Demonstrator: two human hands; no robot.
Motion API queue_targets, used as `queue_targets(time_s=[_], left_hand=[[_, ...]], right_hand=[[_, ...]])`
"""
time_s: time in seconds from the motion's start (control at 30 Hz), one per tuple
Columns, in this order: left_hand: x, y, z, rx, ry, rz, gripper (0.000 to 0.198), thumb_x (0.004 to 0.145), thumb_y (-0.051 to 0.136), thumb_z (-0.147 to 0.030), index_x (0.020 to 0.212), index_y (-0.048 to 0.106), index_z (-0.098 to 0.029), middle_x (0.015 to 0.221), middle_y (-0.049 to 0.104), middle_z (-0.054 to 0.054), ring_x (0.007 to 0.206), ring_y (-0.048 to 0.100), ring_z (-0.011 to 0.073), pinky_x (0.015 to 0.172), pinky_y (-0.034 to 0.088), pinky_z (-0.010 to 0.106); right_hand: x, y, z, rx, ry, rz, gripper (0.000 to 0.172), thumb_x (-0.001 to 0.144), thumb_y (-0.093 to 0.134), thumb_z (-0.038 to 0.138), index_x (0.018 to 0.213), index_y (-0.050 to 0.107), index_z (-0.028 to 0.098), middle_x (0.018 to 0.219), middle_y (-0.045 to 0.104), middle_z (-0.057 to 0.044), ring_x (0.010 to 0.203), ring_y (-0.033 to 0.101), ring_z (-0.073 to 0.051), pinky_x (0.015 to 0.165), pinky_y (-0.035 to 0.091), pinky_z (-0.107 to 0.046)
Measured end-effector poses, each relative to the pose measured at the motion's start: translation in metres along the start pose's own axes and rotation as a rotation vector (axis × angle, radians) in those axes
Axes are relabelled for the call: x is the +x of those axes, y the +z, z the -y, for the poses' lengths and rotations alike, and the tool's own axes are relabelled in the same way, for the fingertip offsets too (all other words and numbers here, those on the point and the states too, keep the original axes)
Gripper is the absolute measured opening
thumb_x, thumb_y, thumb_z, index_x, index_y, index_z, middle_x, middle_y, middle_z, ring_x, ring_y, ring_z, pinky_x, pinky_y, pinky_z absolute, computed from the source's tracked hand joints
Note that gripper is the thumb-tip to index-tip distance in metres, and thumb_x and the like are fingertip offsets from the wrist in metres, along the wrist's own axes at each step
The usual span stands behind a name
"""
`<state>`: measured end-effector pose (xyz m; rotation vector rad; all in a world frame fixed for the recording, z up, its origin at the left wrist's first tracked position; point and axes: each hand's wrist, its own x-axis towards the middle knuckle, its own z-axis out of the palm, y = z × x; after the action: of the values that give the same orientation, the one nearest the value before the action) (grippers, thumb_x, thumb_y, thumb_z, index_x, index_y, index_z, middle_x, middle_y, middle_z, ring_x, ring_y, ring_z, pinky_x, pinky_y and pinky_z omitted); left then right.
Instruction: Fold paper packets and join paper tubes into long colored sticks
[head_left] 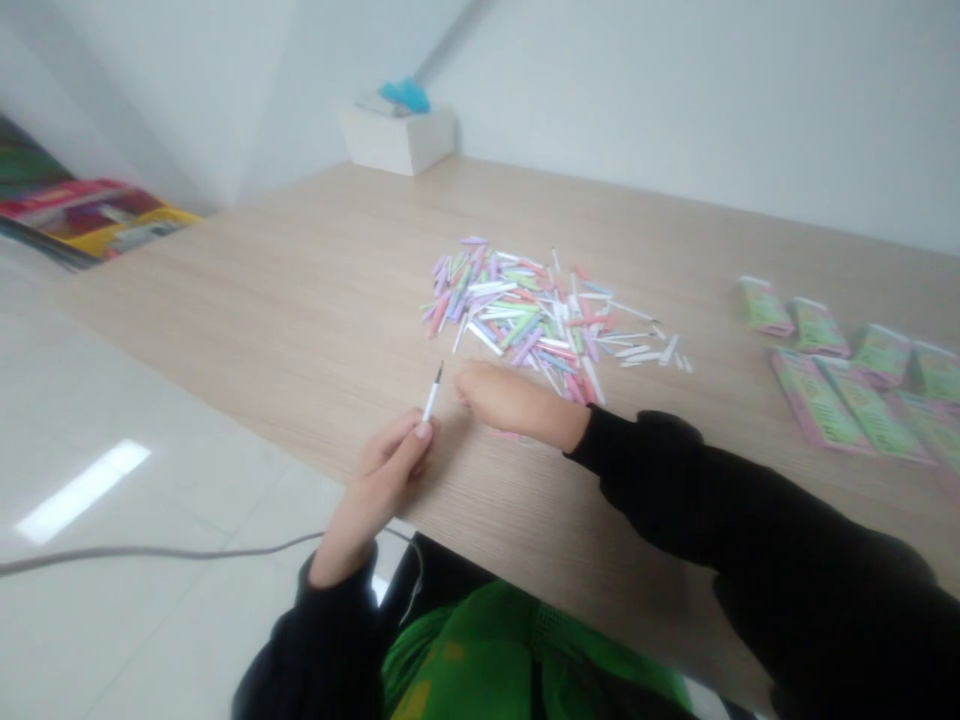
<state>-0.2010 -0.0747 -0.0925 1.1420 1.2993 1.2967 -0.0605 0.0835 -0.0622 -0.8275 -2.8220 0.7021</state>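
My left hand is closed around a slim white pen, its dark tip pointing up and away from me. Just right of that tip, my right hand is closed over the table, its fingertips turned away from view, so what they hold cannot be made out. Beyond both hands lies a loose pile of pen parts in purple, green, pink, blue and white. Several small white pieces are spread at its right side. A pink piece shows partly under my right wrist.
Green and pink packets lie in rows on the right of the wooden table. At the back stands a white box with a blue item on top. A grey cable runs below the left edge, near a yellow bin.
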Motion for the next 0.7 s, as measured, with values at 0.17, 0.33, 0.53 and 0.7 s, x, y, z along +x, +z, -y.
queue_targets(time_s=[0.17,0.33,0.53,0.7], left_hand=[[0.002,0.019,-0.004,0.058,0.003,0.087,0.047,0.103,0.05,-0.054,0.07,0.044,-0.02,0.064,0.036,-0.005,0.057,0.034,0.0114,0.053,0.026,0.027],[0.005,0.05,-0.01,0.101,-0.006,0.249,0.046,0.104,0.046,-0.055,0.073,0.046,-0.021,0.066,0.039,-0.004,0.062,0.039,0.0137,0.058,0.03,0.028],[0.01,0.082,-0.021,0.145,0.046,0.357,0.044,0.104,0.045,-0.048,0.069,0.043,-0.021,0.065,0.04,-0.003,0.068,0.042,0.0162,0.066,0.035,0.03],[0.011,0.091,-0.023,0.174,0.082,0.393,0.042,0.104,0.045,-0.042,0.068,0.043,-0.021,0.068,0.043,-0.003,0.07,0.043,0.0159,0.07,0.035,0.031]], right_hand=[[-0.033,-0.036,-0.006,0.021,0.051,-0.14,0.024,0.093,0.049,0.006,0.103,0.071,0.012,0.102,0.076,-0.014,0.097,0.067,-0.023,0.089,0.048,-0.036],[-0.105,-0.076,-0.008,0.377,0.103,-0.512,0.016,0.092,0.066,0.024,0.1,0.079,0.021,0.093,0.079,-0.005,0.086,0.071,-0.021,0.08,0.055,-0.036],[-0.156,-0.078,0.003,0.744,0.143,-0.709,0.007,0.087,0.077,0.031,0.087,0.079,0.025,0.084,0.077,-0.002,0.077,0.068,-0.016,0.073,0.057,-0.031],[-0.161,-0.074,0.007,0.69,0.107,-0.663,0.012,0.088,0.077,0.034,0.084,0.075,0.024,0.084,0.073,-0.001,0.083,0.067,-0.017,0.08,0.056,-0.032]])
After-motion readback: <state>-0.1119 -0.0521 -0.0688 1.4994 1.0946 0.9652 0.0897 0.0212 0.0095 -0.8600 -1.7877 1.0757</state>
